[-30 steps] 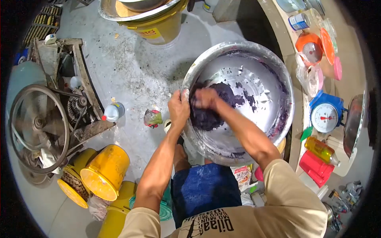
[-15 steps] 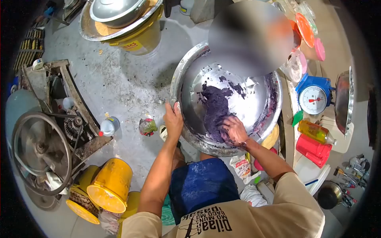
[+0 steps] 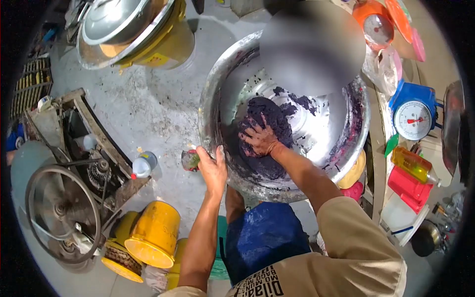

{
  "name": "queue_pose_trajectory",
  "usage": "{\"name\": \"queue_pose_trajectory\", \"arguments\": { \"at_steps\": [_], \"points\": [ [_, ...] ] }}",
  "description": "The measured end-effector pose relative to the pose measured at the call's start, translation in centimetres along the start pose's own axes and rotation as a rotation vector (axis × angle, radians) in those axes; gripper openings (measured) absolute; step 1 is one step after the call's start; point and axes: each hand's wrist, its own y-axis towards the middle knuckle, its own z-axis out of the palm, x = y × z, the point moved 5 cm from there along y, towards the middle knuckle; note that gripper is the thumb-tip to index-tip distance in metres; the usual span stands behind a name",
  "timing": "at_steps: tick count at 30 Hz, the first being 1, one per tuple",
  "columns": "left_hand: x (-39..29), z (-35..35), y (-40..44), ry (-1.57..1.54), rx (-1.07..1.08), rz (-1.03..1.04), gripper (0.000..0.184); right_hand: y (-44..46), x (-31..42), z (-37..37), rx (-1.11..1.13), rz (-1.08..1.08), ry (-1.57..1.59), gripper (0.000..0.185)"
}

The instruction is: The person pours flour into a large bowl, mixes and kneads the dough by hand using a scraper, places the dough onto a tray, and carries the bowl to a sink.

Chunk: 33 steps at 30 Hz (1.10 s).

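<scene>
"Purple-black mass (image 3: 280, 123); where does it lie?"

"In the metal basin (image 3: 210, 99), directly beneath the right hand (image 3: 260, 140), the nearer one; its long axis runs roughly near to far."

"And the grip?"

"Right: spread wide, palm down on it, clasping nothing; left hand (image 3: 213, 171): at the basin's edge; whether clenched, I can't tell."

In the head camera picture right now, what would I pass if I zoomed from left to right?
Spoked wheel → white bottle with a red cap → left hand → dark purple dough-like lump → blue scale.
</scene>
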Motion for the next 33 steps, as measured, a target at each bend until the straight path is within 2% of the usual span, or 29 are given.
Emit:
{"name": "queue_pose_trajectory", "arguments": {
  "at_steps": [1, 4, 6, 8, 10, 11, 12, 14, 16, 17, 18, 19, 20, 22, 25, 28, 31, 32, 33],
  "points": [
    [0.9, 0.2, 0.0, 0.009, -0.006, -0.010, 0.035, 0.2, -0.3, 0.5, -0.012, 0.002, 0.002, 0.062],
    [3.6, -0.6, -0.3, 0.325, 0.003, -0.051, 0.040, 2.2, 0.6, 1.5, 0.212, 0.058, 0.192, 0.060],
    [3.3, -1.7, -1.9, 0.236, -0.105, -0.013, 0.047, 1.7, 2.5, 2.2, 0.164, 0.038, 0.160, 0.060],
    [1.7, -0.8, 0.3, 0.090, 0.042, 0.009, 0.051, 2.4, 1.3, -0.7, 0.101, 0.035, 0.053, 0.061],
    [-4.4, -1.8, 0.6, 0.595, -0.047, 0.068, 0.052, 2.9, 1.0, -5.0, 0.233, 0.088, 0.101, 0.066],
    [-8.1, -2.1, 0.2, 0.847, -0.109, 0.095, 0.053, 2.3, 1.5, -4.4, 0.067, 0.098, 0.328, 0.059],
    [-12.6, -1.2, -0.4, 0.782, -0.214, 0.198, 0.052, 2.2, 1.7, -8.4, -0.202, 0.160, 0.434, 0.058],
    [-21.5, 4.0, -3.2, 0.368, -0.148, 0.621, 0.045, -0.1, 0.8, -14.4, -0.317, 0.261, 0.510, 0.059],
    [-29.5, 12.3, -7.7, 0.242, 0.255, 0.596, 0.033, -4.1, -0.4, -17.7, -0.426, 0.391, 0.813, 0.058],
    [-32.2, 16.8, -10.3, 0.107, 0.434, 0.754, 0.025, -6.6, -0.9, -18.6, -0.476, 0.457, 0.982, 0.057],
    [-35.7, 20.7, -13.9, 0.128, 0.630, 0.608, 0.023, -9.2, -1.3, -19.3, -0.536, 0.520, 1.156, 0.056],
    [-36.3, 25.5, -16.7, 0.067, 0.683, 0.710, 0.025, -12.0, -1.6, -19.2, -0.592, 0.587, 1.322, 0.056],
    [-36.8, 29.5, -19.6, -0.032, 0.685, 0.788, 0.036, -14.6, -1.5, -19.0, -0.660, 0.647, 1.499, 0.055],
    [-37.9, 35.7, -23.6, 0.032, 0.567, 0.731, 0.041, -19.5, -1.6, -18.6, -0.817, 0.736, 1.781, 0.054],
    [-38.1, 40.8, -27.2, 0.058, 0.424, 0.456, 0.044, -25.0, -1.8, -17.8, -1.078, 0.774, 2.083, 0.052],
    [-37.7, 42.5, -28.2, 0.015, 0.517, 0.187, 0.036, -28.4, -2.4, -17.5, -1.304, 0.714, 2.242, 0.050],
    [-34.6, 44.6, -26.7, -0.114, 0.591, 0.465, 0.038, -29.4, -3.2, -18.3, -1.479, 0.566, 2.346, 0.048],
    [-33.8, 42.8, -25.9, -0.420, 1.230, -0.181, 0.034, -29.3, -3.6, -18.6, -1.522, 0.495, 2.370, 0.047],
    [-34.6, 39.4, -24.7, -0.453, 1.222, -0.226, 0.030, -28.8, -4.2, -18.9, -1.552, 0.408, 2.398, 0.046]
  ]
}}
